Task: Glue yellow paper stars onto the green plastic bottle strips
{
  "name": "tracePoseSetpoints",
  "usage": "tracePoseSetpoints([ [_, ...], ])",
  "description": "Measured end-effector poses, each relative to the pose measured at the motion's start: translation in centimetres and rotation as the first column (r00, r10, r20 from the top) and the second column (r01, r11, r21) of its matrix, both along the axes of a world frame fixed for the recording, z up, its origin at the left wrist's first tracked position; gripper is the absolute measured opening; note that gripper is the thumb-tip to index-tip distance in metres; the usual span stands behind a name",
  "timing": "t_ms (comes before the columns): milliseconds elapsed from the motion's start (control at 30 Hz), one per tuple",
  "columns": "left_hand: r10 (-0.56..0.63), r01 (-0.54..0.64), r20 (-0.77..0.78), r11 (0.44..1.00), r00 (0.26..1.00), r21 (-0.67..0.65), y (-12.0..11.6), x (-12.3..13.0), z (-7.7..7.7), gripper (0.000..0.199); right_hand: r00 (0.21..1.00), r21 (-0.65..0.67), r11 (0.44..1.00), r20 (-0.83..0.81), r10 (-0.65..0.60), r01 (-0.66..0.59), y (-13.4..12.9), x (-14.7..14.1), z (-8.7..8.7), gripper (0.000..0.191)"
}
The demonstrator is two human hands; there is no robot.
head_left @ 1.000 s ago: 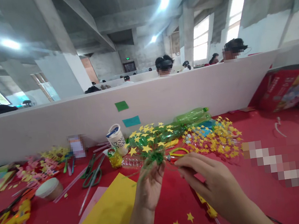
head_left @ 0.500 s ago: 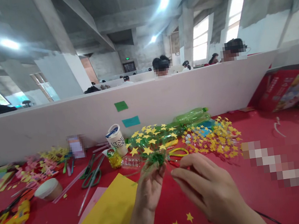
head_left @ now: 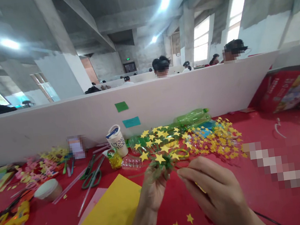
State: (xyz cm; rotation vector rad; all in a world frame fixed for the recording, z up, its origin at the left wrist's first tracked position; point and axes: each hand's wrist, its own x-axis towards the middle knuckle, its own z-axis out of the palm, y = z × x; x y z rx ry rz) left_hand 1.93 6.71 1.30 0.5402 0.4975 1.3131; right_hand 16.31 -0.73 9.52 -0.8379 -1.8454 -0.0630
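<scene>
In the middle of the frame, the left hand (head_left: 155, 189) grips the star bunch (head_left: 158, 141) by its green bottom (head_left: 168, 161), likely so the stars (head_left: 159, 158) don't get squashed. Just beside it, the right hand (head_left: 218, 188) pinches its fingertips together; I can't tell if they hold anything.

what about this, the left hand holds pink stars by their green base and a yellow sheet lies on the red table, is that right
Not quite: the head view shows yellow stars, not pink. The left hand does hold them by their green base, and a yellow sheet does lie on the red table.
</scene>
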Motion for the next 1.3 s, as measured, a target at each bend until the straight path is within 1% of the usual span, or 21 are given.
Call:
tracePoseSetpoints([
  [67,-0.011,0.011,0.009,1.0,1.0,-0.02,-0.1,0.2,0.1,0.024,1.0,-0.06,0.998,-0.006,-0.023,0.023,0.0,-0.1,-0.1,0.017],
  [133,-0.025,0.026,0.011,0.999,1.0,-0.026,-0.2,0.3,0.4,0.021,1.0,-0.118,0.993,-0.01,-0.014,0.013,0.0,-0.3,-0.2,0.019],
  [233,-0.044,0.044,0.009,0.999,0.999,0.001,-0.5,0.3,1.0,0.017,0.996,-0.155,0.985,-0.044,0.076,-0.082,0.1,-0.7,-0.1,0.02],
  [300,-0.035,0.035,0.012,0.999,0.999,0.001,-0.6,0.3,1.2,0.017,0.99,-0.167,0.978,-0.083,0.112,-0.124,0.1,-0.8,-0.1,0.018],
  [433,-0.003,0.004,0.015,0.999,1.0,-0.042,-0.6,0.2,1.2,0.018,0.987,-0.221,0.97,-0.146,0.068,-0.099,0.2,-0.9,-0.4,0.015],
  [500,-0.011,0.011,0.015,0.999,1.0,-0.034,-0.6,0.2,1.1,0.018,0.981,-0.238,0.968,-0.192,0.037,-0.083,0.2,-0.9,-0.6,0.018],
  [600,-0.017,0.017,0.018,1.0,1.0,-0.024,-0.6,0.2,1.0,0.018,0.979,-0.228,0.972,-0.201,0.016,-0.062,0.2,-0.9,-0.6,0.021],
  [700,-0.009,0.01,0.031,1.0,0.999,-0.02,-0.7,0.1,1.0,0.019,0.984,-0.201,0.979,-0.176,-0.001,-0.035,0.1,-1.0,-0.5,0.018],
  [967,-0.013,0.013,0.002,1.0,1.0,-0.013,-0.7,0.0,1.2,0.028,0.988,-0.134,0.991,-0.155,0.0,-0.021,0.1,-0.8,-0.5,0.02],
  [1100,-0.01,0.011,0.013,1.0,1.0,-0.024,-0.7,0.1,1.4,0.031,0.987,-0.113,0.993,-0.156,0.025,-0.044,0.1,-0.7,-0.3,0.018],
  [1300,-0.012,0.012,-0.005,1.0,1.0,-0.02,-0.8,0.2,1.5,0.03,0.988,-0.162,0.982,-0.133,0.076,-0.097,-0.1,-0.6,-0.4,0.017],
])
